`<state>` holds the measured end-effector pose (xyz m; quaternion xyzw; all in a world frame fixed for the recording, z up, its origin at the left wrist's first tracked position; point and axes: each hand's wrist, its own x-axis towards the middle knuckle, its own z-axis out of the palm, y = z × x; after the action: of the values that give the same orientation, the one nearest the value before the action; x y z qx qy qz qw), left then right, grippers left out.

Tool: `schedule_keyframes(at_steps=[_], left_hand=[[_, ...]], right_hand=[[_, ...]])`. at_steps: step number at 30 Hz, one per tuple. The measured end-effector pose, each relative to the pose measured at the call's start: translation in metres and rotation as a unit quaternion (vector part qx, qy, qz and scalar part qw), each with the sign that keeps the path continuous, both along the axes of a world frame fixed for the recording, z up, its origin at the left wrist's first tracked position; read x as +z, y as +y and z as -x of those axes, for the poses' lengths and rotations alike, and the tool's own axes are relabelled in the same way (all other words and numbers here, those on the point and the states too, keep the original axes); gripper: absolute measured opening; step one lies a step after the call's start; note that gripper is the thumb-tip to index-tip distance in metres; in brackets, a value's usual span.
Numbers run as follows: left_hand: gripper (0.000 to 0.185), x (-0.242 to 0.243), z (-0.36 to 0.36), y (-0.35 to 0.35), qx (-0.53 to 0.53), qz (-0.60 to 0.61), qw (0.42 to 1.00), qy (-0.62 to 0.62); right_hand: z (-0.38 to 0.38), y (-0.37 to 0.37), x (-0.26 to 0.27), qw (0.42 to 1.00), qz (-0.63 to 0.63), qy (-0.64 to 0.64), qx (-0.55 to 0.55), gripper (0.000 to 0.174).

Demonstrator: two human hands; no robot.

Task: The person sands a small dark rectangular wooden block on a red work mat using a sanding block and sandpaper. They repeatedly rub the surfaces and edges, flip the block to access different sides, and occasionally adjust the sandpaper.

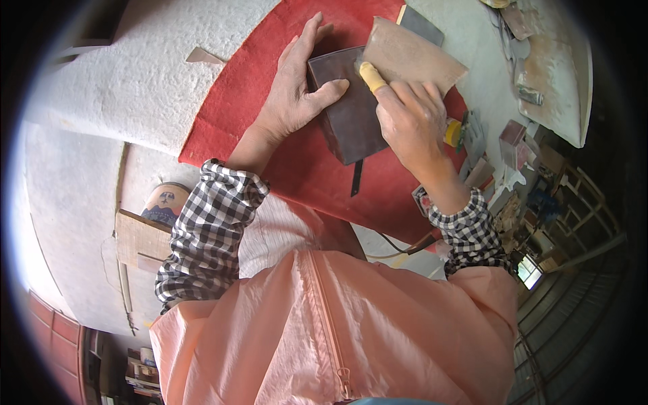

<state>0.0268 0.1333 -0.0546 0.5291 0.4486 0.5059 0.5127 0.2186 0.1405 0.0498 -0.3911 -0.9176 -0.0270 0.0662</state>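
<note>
A dark brown box-like piece (349, 121) with flat faces lies on a red cloth (238, 106) in front of me. My left hand (298, 91) braces it, the thumb on its upper face and the fingers stretched along the far left edge. In my right hand (412, 119) is a tan sheet that looks like sandpaper (412, 55). A yellow finger cot (372, 76) covers my right index finger, which presses at the sheet's corner against the box's face. From under the box's near end sticks a narrow black strip (357, 178).
Beyond the sheet lies a dark grey block (424, 26). A yellow-banded container (452, 132) and a grey glove (475, 134) sit to the right. A torn paper scrap (203, 55) is at left. Below, a wooden board (142, 238) adjoins a printed round tub (166, 202).
</note>
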Motion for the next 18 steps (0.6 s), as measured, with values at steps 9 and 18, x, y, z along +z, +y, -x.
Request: schedule_keyframes(at_steps=[9, 18], left_hand=[[0.102, 0.0026, 0.001, 0.0011, -0.007, -0.004, 1.0, 0.004], [0.102, 0.0045, 0.0006, 0.0009, -0.012, 0.01, 1.0, -0.001]], right_hand=[[-0.0041, 0.0056, 0.0009, 1.0, -0.004, 0.001, 0.016, 0.04], [-0.0021, 0.0042, 0.0029, 1.0, -0.017, -0.003, 0.02, 0.034]])
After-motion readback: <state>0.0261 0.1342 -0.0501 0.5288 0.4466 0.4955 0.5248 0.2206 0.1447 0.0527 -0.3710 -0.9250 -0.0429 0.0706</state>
